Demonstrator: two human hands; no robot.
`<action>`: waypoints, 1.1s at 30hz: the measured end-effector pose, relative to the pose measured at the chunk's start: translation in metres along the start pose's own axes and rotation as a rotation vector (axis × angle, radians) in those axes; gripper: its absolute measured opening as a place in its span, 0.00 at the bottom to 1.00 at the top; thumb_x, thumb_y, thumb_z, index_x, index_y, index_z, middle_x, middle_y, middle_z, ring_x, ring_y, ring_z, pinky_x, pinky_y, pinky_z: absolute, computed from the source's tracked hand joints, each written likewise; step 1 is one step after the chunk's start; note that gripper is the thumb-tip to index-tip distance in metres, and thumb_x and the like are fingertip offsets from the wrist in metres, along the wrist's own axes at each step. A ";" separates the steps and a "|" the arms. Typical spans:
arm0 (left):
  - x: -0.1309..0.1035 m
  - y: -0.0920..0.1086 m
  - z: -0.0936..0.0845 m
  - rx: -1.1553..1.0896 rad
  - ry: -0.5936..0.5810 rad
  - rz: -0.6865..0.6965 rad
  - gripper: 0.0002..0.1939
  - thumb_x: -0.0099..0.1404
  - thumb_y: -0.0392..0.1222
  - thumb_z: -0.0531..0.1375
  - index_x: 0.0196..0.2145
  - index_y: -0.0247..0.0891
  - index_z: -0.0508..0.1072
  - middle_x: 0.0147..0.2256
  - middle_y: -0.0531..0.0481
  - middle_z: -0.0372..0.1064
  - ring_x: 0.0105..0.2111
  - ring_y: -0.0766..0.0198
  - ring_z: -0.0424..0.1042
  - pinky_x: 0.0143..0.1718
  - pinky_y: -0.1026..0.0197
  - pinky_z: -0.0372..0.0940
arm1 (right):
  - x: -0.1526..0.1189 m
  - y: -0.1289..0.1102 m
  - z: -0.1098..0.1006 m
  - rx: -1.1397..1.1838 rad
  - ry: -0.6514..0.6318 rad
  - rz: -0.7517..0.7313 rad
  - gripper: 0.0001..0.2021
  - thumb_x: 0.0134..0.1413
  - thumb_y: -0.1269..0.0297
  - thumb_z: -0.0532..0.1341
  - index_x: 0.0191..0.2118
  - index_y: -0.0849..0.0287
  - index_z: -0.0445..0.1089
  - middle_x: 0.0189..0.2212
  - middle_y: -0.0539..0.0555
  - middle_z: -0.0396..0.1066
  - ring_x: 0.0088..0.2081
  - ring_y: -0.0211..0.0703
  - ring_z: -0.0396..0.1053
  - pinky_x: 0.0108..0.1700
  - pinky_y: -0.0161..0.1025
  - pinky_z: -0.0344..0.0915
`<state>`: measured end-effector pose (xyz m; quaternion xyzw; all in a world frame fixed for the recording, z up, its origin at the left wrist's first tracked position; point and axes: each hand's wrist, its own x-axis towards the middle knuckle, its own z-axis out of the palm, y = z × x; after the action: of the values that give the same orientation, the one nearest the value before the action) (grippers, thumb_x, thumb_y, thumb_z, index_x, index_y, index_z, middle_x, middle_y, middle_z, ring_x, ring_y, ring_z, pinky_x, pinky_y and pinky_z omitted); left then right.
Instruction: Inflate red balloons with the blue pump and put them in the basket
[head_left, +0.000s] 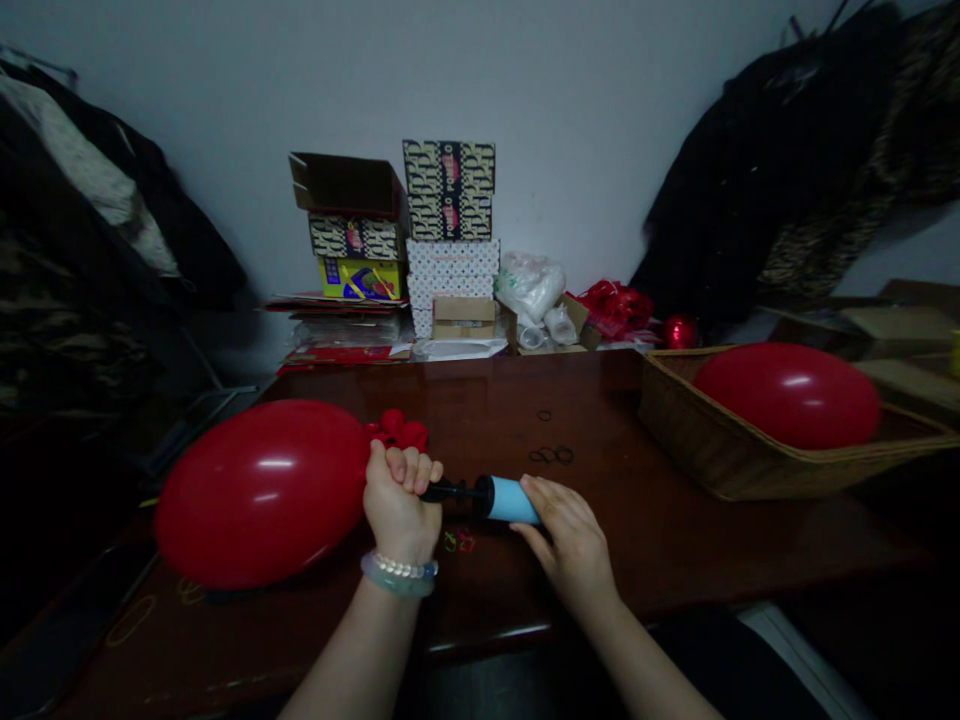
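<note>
A large red balloon (262,495), well inflated, lies on its side at the left of the table. My left hand (403,500) is closed at the balloon's neck, where the black nozzle end of a hand pump (514,499) meets it; the neck itself is hidden in my fist. My right hand (566,535) wraps round the pump's light blue barrel from the right. A few small red uninflated balloons (397,430) lie just behind my left hand. Small green and red rubber bands (459,541) rest on the table below the pump.
A wicker basket (697,450) at the right holds another inflated red balloon (791,395). Dark rubber bands (551,455) lie mid-table, yellowish ones (131,620) at the left. Stacked boxes (452,190) and a plastic bag (531,285) stand along the wall.
</note>
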<state>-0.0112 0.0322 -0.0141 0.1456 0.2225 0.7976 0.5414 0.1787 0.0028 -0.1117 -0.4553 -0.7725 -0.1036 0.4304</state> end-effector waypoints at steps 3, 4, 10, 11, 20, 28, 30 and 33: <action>-0.004 -0.005 0.001 0.027 -0.011 -0.002 0.25 0.65 0.45 0.55 0.16 0.38 0.48 0.12 0.60 0.41 0.12 0.73 0.44 0.18 0.65 0.49 | -0.001 -0.006 0.003 0.020 -0.002 0.001 0.24 0.57 0.63 0.61 0.59 0.57 0.61 0.52 0.57 0.70 0.54 0.48 0.67 0.55 0.48 0.64; -0.005 -0.006 0.001 0.033 -0.012 -0.001 0.25 0.65 0.45 0.56 0.16 0.38 0.48 0.12 0.60 0.41 0.12 0.73 0.44 0.18 0.65 0.50 | -0.002 -0.007 0.004 0.027 -0.004 -0.001 0.24 0.57 0.63 0.61 0.59 0.57 0.61 0.52 0.57 0.70 0.54 0.48 0.66 0.55 0.48 0.64; -0.004 -0.005 0.002 0.043 0.010 0.014 0.25 0.65 0.45 0.55 0.16 0.38 0.48 0.12 0.60 0.42 0.12 0.73 0.44 0.17 0.65 0.50 | 0.002 -0.003 0.004 0.048 -0.038 -0.011 0.25 0.58 0.61 0.61 0.60 0.57 0.60 0.53 0.57 0.69 0.54 0.47 0.66 0.55 0.47 0.65; -0.003 -0.004 0.002 0.043 0.016 0.017 0.25 0.66 0.45 0.54 0.16 0.38 0.48 0.12 0.60 0.41 0.12 0.73 0.44 0.17 0.65 0.50 | 0.003 -0.002 0.004 0.048 -0.044 -0.013 0.25 0.58 0.60 0.61 0.60 0.57 0.60 0.53 0.57 0.69 0.54 0.47 0.66 0.55 0.47 0.65; 0.011 0.024 -0.003 -0.004 -0.035 0.060 0.24 0.67 0.43 0.51 0.16 0.38 0.48 0.11 0.59 0.41 0.12 0.72 0.43 0.17 0.65 0.50 | 0.002 0.022 -0.003 0.011 -0.066 -0.004 0.24 0.58 0.59 0.60 0.60 0.55 0.60 0.54 0.56 0.68 0.56 0.48 0.64 0.57 0.50 0.63; 0.013 0.030 0.003 -0.027 0.028 0.035 0.24 0.67 0.42 0.51 0.16 0.38 0.48 0.11 0.59 0.41 0.12 0.72 0.43 0.17 0.65 0.49 | 0.008 0.023 -0.010 0.010 -0.031 -0.027 0.25 0.58 0.60 0.60 0.60 0.55 0.60 0.53 0.57 0.69 0.55 0.49 0.66 0.56 0.50 0.65; 0.013 0.029 0.002 -0.035 0.040 0.028 0.23 0.67 0.42 0.51 0.16 0.38 0.48 0.11 0.59 0.41 0.12 0.73 0.43 0.17 0.65 0.50 | 0.007 0.021 -0.010 0.006 -0.024 -0.020 0.24 0.58 0.61 0.60 0.60 0.55 0.60 0.53 0.57 0.69 0.55 0.49 0.66 0.56 0.50 0.64; 0.013 0.025 -0.002 -0.044 0.034 0.024 0.23 0.67 0.43 0.52 0.17 0.38 0.48 0.12 0.60 0.41 0.12 0.73 0.44 0.17 0.65 0.50 | 0.004 0.020 -0.008 -0.006 -0.015 -0.012 0.24 0.58 0.61 0.60 0.60 0.55 0.60 0.53 0.57 0.69 0.55 0.49 0.65 0.56 0.50 0.64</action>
<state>-0.0369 0.0355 -0.0032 0.1229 0.2121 0.8112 0.5309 0.1988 0.0117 -0.1085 -0.4527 -0.7781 -0.1052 0.4225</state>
